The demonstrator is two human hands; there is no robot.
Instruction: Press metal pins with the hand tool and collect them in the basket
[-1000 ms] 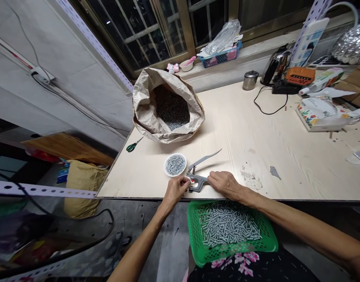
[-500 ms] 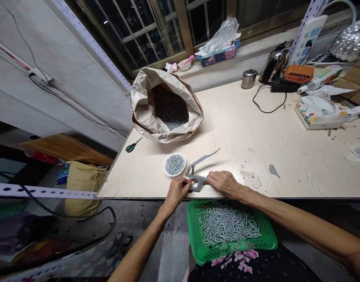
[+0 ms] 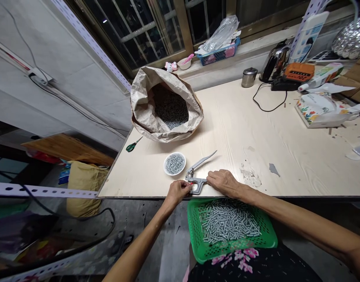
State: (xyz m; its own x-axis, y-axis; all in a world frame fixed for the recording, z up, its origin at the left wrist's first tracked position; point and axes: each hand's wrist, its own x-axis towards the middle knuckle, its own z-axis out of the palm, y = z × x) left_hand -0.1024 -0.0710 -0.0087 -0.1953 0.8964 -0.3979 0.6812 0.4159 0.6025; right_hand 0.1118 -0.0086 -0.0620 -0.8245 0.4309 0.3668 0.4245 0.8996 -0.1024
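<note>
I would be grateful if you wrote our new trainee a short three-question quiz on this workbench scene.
1. True or false: in the picture, the scissors lie to the left of the white bowl.
2. Which container is off the table, at its near edge?
A) the paper sack
B) the green basket
C) the white bowl
3. Short answer: which of the person's hands grips the right-hand end of the grey hand tool?

Key:
1. True.
2. B.
3. The right hand.
</note>
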